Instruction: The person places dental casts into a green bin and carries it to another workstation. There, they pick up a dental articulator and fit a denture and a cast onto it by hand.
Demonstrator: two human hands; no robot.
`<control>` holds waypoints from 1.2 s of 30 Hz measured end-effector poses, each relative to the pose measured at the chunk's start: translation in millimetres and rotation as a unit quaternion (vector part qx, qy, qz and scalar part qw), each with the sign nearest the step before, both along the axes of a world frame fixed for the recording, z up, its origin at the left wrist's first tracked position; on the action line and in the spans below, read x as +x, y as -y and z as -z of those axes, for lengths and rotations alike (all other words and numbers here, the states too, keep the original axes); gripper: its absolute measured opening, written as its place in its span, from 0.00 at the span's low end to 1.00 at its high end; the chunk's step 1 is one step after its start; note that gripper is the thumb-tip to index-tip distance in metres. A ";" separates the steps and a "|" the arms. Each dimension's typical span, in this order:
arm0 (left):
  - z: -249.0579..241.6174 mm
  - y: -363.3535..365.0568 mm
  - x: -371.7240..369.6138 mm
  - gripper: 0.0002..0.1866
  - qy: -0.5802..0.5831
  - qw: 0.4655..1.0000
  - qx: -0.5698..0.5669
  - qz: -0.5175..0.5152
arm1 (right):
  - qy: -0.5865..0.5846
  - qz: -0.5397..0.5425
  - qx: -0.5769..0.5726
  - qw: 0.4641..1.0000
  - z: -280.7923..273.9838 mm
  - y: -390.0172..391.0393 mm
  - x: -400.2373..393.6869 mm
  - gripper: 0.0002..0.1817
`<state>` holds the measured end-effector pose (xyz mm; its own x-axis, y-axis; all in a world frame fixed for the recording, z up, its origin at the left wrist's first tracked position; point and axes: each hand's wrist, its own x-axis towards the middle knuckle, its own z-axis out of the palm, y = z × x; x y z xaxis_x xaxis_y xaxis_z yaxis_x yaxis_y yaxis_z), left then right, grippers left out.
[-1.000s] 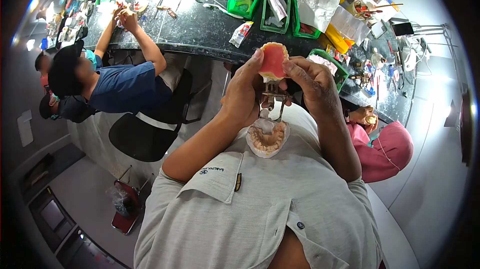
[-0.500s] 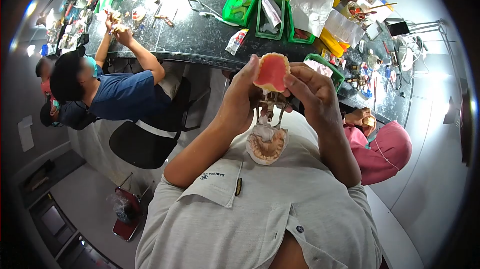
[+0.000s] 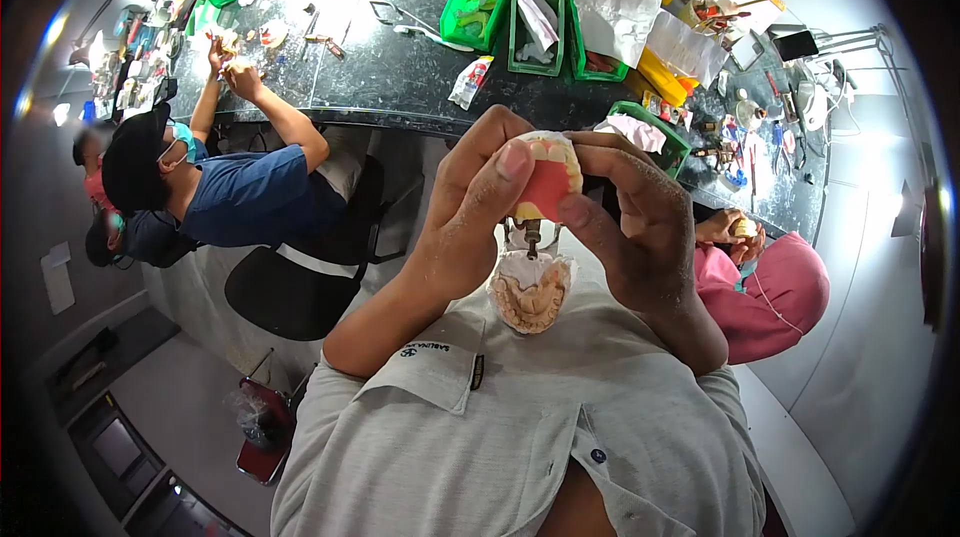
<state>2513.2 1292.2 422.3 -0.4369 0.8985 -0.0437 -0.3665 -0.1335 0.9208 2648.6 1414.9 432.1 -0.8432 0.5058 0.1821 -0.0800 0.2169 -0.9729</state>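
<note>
Between my two hands is an upper denture model (image 3: 549,183), with a pink wax palate and a row of pale teeth, on a metal articulator (image 3: 532,233). My left hand (image 3: 478,199) grips its left side, the thumb pressed near the front teeth. On the other side my right hand (image 3: 632,212) holds it, thumb at the pink edge and fingers behind. Below hangs the lower plaster cast (image 3: 530,303), its brownish arch facing up, close to my shirt. The fingers behind the model are partly hidden.
Ahead runs a dark workbench (image 3: 385,87) with green bins (image 3: 475,19), papers and a small packet (image 3: 470,82). A co-worker in blue (image 3: 250,187) sits at left by a black chair (image 3: 275,287). Another person in a pink head covering (image 3: 775,292) works at right.
The upper model has tipped and sunk slightly, so its front teeth show. My left thumb has moved across onto its front, and my left fingers have come up behind it.
</note>
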 end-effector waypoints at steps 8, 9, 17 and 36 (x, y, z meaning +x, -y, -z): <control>-9.2 0.6 2.6 0.21 0.019 1.000 -0.007 -0.018 | 0.012 0.000 0.049 0.999 -3.2 -0.2 -4.8 0.15; -9.4 0.9 3.3 0.21 0.020 0.999 -0.010 -0.024 | 0.014 -0.001 0.050 0.999 -2.9 -0.1 -5.5 0.15; -6.3 1.9 1.5 0.23 0.018 0.999 -0.027 -0.035 | 0.013 -0.010 0.018 1.000 0.9 -2.4 -10.1 0.15; 36.5 -9.9 -7.0 0.27 0.291 0.955 -0.059 0.027 | 0.175 -0.033 -0.324 0.929 31.8 -26.9 -15.3 0.23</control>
<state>2506.2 1302.1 385.9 -0.2601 0.8929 -0.3674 -0.8238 -0.0068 0.5668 2633.3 1441.8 400.3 -0.8265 0.3585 -0.4340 0.2744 -0.4166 -0.8667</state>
